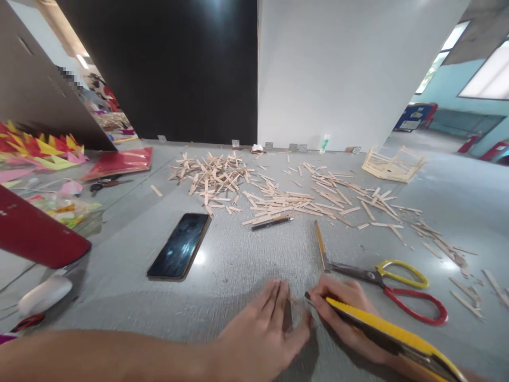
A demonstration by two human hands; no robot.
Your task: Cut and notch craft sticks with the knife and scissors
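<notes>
My right hand (345, 302) is closed around a yellow-and-black utility knife (382, 326). Its dark tip points left, close to my left thumb. My left hand (262, 329) lies on the grey table, fingers stretched forward and thumb apart; whatever may be under its fingertips is hidden or too small to make out. Just beyond my right hand lie scissors (374, 275) with one yellow and one red handle. A short yellow strip (320, 244), perhaps a ruler or spare blade holder, touches their blade end. A black pen (272, 223) rests farther back.
Wooden sticks form a pile (217, 175) and a loose scatter (286, 201) across the table. A phone (180, 246) lies left of centre, near a red cylinder (40, 228) and a white mouse (45, 294). A small stick frame (393, 165) stands back right, and upright panels (350, 69) bound the far edge.
</notes>
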